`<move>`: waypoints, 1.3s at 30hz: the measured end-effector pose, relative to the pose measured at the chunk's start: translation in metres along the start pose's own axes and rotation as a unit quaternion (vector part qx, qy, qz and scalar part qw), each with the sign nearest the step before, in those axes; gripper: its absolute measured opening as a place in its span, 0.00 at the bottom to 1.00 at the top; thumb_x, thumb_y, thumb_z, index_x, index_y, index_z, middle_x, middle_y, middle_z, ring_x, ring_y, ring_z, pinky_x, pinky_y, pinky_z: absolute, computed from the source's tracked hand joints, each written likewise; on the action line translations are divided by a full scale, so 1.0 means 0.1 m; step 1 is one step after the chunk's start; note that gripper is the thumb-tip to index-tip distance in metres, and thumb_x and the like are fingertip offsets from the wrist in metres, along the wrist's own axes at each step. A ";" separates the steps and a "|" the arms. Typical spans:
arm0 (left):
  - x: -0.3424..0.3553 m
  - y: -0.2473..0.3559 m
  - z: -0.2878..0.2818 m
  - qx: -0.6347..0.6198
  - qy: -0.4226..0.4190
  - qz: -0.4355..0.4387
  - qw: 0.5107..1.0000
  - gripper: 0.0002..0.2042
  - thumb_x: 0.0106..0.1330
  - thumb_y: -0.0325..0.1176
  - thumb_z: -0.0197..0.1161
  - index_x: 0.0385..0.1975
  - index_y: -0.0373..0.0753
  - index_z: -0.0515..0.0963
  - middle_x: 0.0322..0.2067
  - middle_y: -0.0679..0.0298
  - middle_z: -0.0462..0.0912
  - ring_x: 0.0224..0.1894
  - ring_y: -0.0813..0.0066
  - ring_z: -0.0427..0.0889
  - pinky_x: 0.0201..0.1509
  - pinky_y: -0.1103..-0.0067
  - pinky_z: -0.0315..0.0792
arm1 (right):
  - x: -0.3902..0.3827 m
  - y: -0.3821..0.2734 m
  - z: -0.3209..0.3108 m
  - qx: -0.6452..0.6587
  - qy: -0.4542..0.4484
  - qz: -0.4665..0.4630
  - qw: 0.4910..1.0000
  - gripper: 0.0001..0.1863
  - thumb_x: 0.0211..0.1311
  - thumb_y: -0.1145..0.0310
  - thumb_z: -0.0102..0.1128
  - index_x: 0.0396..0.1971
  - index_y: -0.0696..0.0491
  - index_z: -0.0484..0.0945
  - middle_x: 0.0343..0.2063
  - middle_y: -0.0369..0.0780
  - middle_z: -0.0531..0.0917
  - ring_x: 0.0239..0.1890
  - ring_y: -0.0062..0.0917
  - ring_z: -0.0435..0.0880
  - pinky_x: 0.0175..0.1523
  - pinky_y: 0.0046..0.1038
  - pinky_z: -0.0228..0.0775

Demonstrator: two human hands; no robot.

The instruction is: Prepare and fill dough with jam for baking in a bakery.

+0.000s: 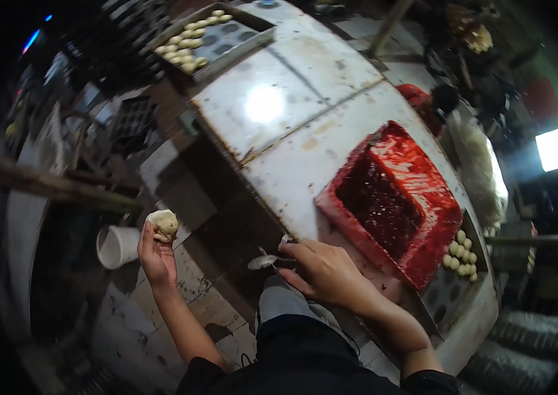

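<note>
My left hand [156, 262] is raised at the left, away from the table, with a pale lump of dough [164, 225] resting against its fingers. The dough looks rounded and uneven. At the table's near edge my right hand [322, 268] grips a small metal spoon [262, 262], whose bowl points left. A whitish bit shows at that hand's fingertips; I cannot make out what it is. Beyond the right hand stands a red tub [434, 191], its inside coated with a glossy dark red, wet-looking mass.
The pale table [299, 151] has worn, rusty edges. A tray [252, 39] of dough balls sits at its far left end; another tray [447, 303], partly behind the tub, holds several more. A white bucket [115, 249] stands on the floor beside my left hand.
</note>
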State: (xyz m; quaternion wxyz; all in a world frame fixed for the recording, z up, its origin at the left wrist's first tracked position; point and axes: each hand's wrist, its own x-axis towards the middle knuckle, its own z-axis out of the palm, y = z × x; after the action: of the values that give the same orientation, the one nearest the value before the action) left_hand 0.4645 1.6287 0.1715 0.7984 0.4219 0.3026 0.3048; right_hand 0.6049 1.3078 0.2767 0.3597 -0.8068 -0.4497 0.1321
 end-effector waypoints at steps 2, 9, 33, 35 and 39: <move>-0.30 0.18 -0.25 0.006 0.030 0.039 0.999 0.20 0.78 0.41 0.55 0.58 0.29 0.73 0.55 0.55 0.80 0.57 0.64 0.80 0.63 0.69 0.74 | -0.05 -0.16 0.11 -0.012 -0.013 0.004 1.000 0.18 0.60 0.62 0.69 0.45 0.55 0.77 0.32 0.41 0.82 0.36 0.41 0.84 0.36 0.40 0.76; -1.67 0.27 -0.64 -0.043 0.144 0.104 0.983 0.22 0.75 0.40 0.59 0.58 0.28 0.72 0.56 0.55 0.79 0.58 0.64 0.79 0.62 0.70 0.75 | -0.65 -0.35 0.26 0.029 -0.001 -0.081 0.996 0.19 0.57 0.69 0.66 0.48 0.53 0.74 0.35 0.43 0.81 0.36 0.43 0.84 0.36 0.44 0.75; -3.28 0.08 0.37 0.050 -0.002 0.105 0.993 0.15 0.75 0.35 0.60 0.53 0.30 0.76 0.50 0.58 0.81 0.53 0.68 0.82 0.56 0.72 0.77 | -3.32 -0.09 -0.09 0.275 0.122 0.042 0.953 0.16 0.60 0.74 0.63 0.49 0.58 0.79 0.44 0.50 0.84 0.48 0.46 0.84 0.51 0.38 0.76; -3.34 0.13 0.42 0.051 -0.012 0.107 0.993 0.14 0.75 0.34 0.60 0.53 0.30 0.76 0.50 0.57 0.82 0.53 0.68 0.82 0.56 0.72 0.77 | -3.33 -0.01 -0.11 0.226 0.108 0.088 0.964 0.16 0.61 0.75 0.62 0.49 0.58 0.80 0.42 0.51 0.85 0.47 0.46 0.85 0.52 0.38 0.76; -3.38 0.23 0.28 0.069 -0.019 0.132 0.989 0.14 0.75 0.33 0.59 0.53 0.30 0.76 0.50 0.56 0.82 0.52 0.67 0.82 0.57 0.72 0.78 | -3.27 0.16 -0.14 0.167 0.092 0.136 0.972 0.16 0.59 0.74 0.62 0.48 0.58 0.80 0.41 0.51 0.86 0.47 0.47 0.85 0.51 0.38 0.77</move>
State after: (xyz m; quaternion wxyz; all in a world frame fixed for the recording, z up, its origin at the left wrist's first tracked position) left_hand 0.2667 1.3743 0.2809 0.7261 0.5177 0.2489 0.3777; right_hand 0.4392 1.0281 0.2393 0.5076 -0.7977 -0.2726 0.1780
